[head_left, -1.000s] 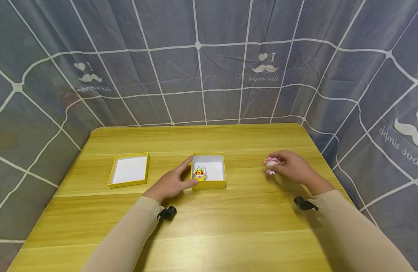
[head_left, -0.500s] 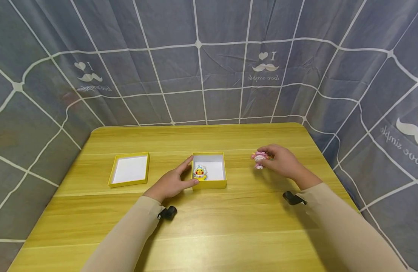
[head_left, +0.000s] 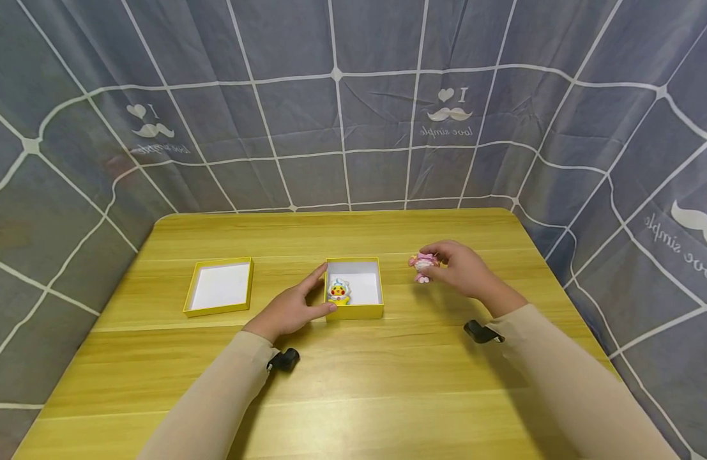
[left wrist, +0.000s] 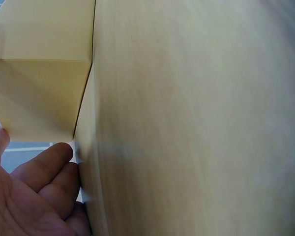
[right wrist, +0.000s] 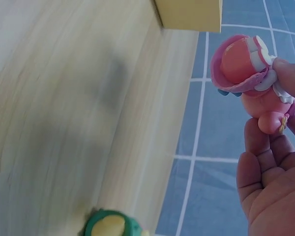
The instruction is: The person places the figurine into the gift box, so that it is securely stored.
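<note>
Pink figurine looks rounded and glossy, with white trim.

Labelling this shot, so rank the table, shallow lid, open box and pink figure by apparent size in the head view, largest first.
1. Table
2. Open box and shallow lid: too alike to rank
3. Pink figure, partly covered by the right hand

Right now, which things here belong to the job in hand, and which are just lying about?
Seemingly in the job:
Pink toy, held in the right hand
Box, held by the left hand
Yellow toy, inside the box

Apparently just lying about:
Lid, set apart, though perhaps the box's own
Green thing, only partly in view
</note>
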The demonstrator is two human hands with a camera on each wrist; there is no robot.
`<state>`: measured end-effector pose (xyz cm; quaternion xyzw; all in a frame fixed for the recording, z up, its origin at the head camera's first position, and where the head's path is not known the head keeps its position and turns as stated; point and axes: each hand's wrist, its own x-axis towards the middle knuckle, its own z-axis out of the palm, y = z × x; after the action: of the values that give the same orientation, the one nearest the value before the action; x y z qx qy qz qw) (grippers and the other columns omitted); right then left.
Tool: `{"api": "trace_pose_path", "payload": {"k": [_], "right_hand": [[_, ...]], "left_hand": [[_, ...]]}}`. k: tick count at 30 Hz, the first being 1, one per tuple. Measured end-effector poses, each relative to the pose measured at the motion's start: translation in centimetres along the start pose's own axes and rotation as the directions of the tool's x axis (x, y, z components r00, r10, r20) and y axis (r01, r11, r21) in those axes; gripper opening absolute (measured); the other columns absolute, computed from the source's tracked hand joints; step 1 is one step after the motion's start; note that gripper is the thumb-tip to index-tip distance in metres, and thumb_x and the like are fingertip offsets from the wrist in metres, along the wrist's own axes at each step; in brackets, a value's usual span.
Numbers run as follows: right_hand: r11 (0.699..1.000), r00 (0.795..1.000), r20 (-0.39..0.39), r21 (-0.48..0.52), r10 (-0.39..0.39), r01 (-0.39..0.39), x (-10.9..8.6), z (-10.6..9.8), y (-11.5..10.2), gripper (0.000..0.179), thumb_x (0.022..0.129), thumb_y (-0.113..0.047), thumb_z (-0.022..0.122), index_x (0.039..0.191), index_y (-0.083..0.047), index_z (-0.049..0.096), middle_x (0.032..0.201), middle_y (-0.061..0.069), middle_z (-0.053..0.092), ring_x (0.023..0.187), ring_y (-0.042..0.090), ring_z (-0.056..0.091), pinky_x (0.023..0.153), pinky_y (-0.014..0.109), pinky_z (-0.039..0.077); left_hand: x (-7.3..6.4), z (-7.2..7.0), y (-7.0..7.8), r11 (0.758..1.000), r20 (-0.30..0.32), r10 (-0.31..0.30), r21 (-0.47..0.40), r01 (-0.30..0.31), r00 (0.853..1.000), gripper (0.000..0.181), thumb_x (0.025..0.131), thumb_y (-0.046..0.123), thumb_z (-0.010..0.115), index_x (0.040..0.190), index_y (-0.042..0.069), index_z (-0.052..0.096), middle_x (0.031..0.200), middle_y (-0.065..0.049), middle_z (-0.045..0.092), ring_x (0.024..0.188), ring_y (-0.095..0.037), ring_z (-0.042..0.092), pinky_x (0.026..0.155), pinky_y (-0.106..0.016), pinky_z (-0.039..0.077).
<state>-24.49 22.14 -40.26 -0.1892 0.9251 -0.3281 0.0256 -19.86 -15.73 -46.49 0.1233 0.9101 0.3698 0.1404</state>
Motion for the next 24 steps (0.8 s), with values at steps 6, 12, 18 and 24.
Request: {"api": "trace_pose_path", "payload": {"k": [6,12,18,24], "right_hand": [[1.0,1.0,0.019,0.025,-0.009,0.008,0.7,0.7,-1.0,0.039,0.099,-0.021,0.075,0.133,-0.002,0.07,0.129,0.019,0.069,0.103,0.029,0.061,0.088,0.041,0.05],[0.999,1.0,0.028,0.031,-0.012,0.011,1.2,1.4,-2.0,0.039,0.099,-0.021,0.075,0.134,-0.004,0.07,0.132,0.017,0.068,0.107,0.03,0.063,0.092,0.045,0.052],[0.998,0.999,0.033,0.043,-0.037,0.035,1.6,2.1,-3.0,0.039,0.098,-0.02,0.075,0.133,-0.004,0.071,0.133,0.018,0.068,0.109,0.031,0.064,0.095,0.048,0.053],[0.998,0.998,0.046,0.042,-0.047,0.045,2.2,3.0,-3.5,0.039,0.099,-0.023,0.075,0.134,-0.006,0.071,0.135,0.017,0.067,0.112,0.031,0.064,0.098,0.051,0.053]], "left_hand": [[0.1,0.0,-0.1,1.0,0.0,0.005,-0.001,-0.005,1.0,0.097,0.091,0.069,0.07,0.166,0.052,0.011,0.169,-0.005,0.041,0.155,-0.04,0.038,0.123,-0.063,0.033],[0.0,0.0,-0.1,1.0,0.003,0.004,-0.002,-0.004,1.0,0.097,0.091,0.069,0.07,0.166,0.052,0.011,0.169,-0.004,0.041,0.154,-0.04,0.039,0.122,-0.064,0.034],[0.0,0.0,-0.1,1.0,0.004,-0.004,0.001,0.004,1.0,0.096,0.091,0.07,0.069,0.165,0.054,0.01,0.168,-0.005,0.041,0.154,-0.041,0.04,0.122,-0.064,0.034],[0.0,-0.1,-0.1,1.0,0.003,-0.011,0.01,0.011,1.0,0.097,0.091,0.072,0.069,0.165,0.055,0.009,0.17,-0.004,0.039,0.154,-0.042,0.039,0.122,-0.064,0.034]]}}
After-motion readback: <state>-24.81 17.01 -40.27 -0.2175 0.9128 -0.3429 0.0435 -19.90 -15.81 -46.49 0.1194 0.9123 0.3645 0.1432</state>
